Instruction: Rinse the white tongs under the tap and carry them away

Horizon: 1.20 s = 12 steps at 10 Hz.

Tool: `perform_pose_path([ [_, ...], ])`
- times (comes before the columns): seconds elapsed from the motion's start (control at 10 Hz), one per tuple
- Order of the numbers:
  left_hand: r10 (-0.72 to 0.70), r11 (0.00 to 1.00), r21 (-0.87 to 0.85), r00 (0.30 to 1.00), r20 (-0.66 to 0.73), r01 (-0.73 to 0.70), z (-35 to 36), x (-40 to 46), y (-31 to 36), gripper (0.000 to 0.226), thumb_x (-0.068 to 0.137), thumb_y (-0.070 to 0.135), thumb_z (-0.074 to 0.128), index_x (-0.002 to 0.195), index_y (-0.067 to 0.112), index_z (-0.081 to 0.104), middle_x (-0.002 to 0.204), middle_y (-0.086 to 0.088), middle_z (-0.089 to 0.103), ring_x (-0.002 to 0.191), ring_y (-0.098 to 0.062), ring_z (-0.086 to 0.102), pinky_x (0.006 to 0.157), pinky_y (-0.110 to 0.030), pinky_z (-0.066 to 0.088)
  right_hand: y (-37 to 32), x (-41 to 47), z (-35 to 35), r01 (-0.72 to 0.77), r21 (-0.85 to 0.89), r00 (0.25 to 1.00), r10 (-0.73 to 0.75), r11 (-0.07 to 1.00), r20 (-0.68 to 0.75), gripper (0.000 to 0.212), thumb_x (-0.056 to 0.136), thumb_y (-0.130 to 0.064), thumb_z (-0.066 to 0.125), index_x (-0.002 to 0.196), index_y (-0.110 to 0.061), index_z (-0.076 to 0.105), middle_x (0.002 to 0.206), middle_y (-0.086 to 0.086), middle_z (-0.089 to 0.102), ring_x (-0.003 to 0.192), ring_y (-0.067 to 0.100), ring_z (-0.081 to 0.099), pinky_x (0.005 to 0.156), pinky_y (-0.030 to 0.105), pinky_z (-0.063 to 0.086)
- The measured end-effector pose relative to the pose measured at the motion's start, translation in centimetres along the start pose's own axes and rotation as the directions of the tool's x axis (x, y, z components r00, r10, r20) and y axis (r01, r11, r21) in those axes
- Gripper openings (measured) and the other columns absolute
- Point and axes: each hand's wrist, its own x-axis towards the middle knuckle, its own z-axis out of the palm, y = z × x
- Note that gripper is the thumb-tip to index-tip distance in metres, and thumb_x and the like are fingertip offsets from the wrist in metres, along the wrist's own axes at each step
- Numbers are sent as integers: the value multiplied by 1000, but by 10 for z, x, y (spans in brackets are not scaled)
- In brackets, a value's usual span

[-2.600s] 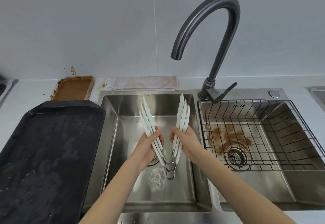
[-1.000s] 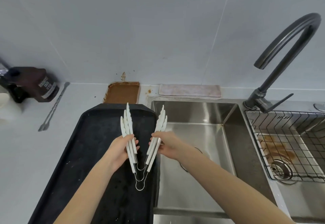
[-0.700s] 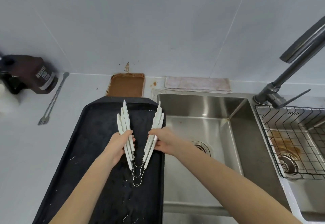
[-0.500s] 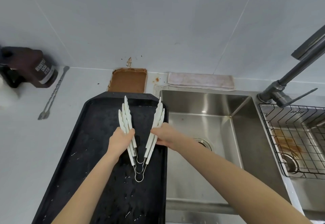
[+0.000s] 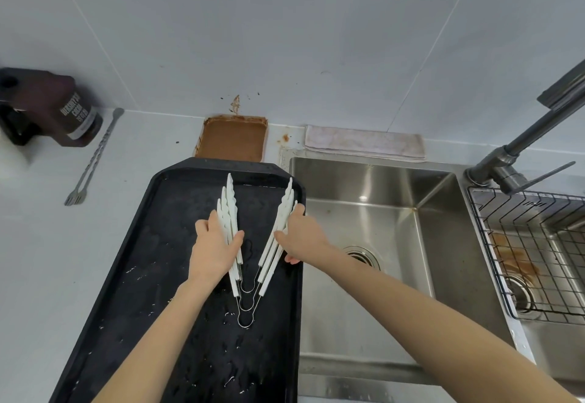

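The white tongs (image 5: 230, 203), a nested stack spread in a V with three wire loops at the near end, are low over the wet black tray (image 5: 142, 276) left of the sink. My left hand (image 5: 213, 250) grips the left arms of the tongs. My right hand (image 5: 300, 235) holds the right arms with its fingers stretched along them. The tap (image 5: 519, 146) is far to the right, with no water running from it.
The steel sink basin (image 5: 380, 228) lies right of the tray, and a wire rack (image 5: 538, 244) sits in the second basin. A brown-stained dish (image 5: 232, 138) and folded cloth (image 5: 364, 143) sit against the wall. A dark bottle (image 5: 63, 111) and long fork (image 5: 91, 162) are far left.
Both hands carried the tongs left from the sink basin to over the black tray and lowered them toward it. My fingers have loosened and stretched out along the arms.
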Motion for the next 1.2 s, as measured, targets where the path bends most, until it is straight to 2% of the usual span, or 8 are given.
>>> perform_pose_path([
  [0.1,18,999,39,1000,-11,-17,0,-1,3,70,92,30,50,148,10,13,140,-19,30,102,-39,57,80,-37,43,6,0,5,115,-175,988,-131,978,-83,77,93,-20,45,149,-10,-7,106,21,62,75,28,60,61,34,46],
  [0.2,29,999,34,999,-16,-29,0,-3,4,71,93,29,49,149,13,10,138,-18,32,97,-35,57,75,-33,39,10,-1,6,169,-245,979,-192,955,-71,75,95,-25,43,150,-18,-8,111,20,56,83,27,54,67,33,42],
  [0.3,36,999,35,999,-19,-35,-1,-6,4,71,93,29,49,150,15,8,136,-18,34,86,-26,50,73,-31,38,14,1,4,186,-265,979,-203,946,-37,66,96,-28,40,151,-19,4,120,20,51,104,31,55,83,35,44],
  [0.7,34,994,104,999,5,-34,-1,-8,3,74,93,33,49,150,17,5,132,-17,37,79,-23,49,69,-30,40,17,5,-4,235,-261,972,-231,936,48,67,96,-29,42,151,-21,3,103,16,50,105,30,54,79,32,40],
  [0.8,26,991,131,999,24,-29,-2,-7,4,76,92,33,49,150,15,3,134,-18,36,90,-29,56,71,-32,41,18,7,-6,246,-253,969,-240,936,56,67,96,-28,42,151,-20,4,94,12,45,104,31,55,78,32,40],
  [1.0,-19,966,257,996,93,-6,-10,-2,10,85,90,39,51,149,7,-1,144,-22,30,128,-36,40,98,-45,40,27,8,-12,271,-208,962,-254,940,103,68,95,-26,43,151,-18,5,83,7,47,86,23,49,82,33,43],
  [1.1,-6,932,362,999,42,-10,-14,0,21,85,90,44,48,149,4,1,151,-20,23,138,-36,28,109,-49,28,31,6,-28,260,-269,966,-252,927,65,66,94,-30,44,151,-18,11,112,15,56,101,29,55,92,38,45],
  [1.2,63,919,389,998,30,-70,-17,-1,35,82,91,45,44,149,4,3,156,-17,17,143,-35,19,114,-50,19,37,3,-42,194,-356,977,-211,914,-8,65,93,-34,43,149,-20,14,137,16,45,125,33,45,104,45,37],
])
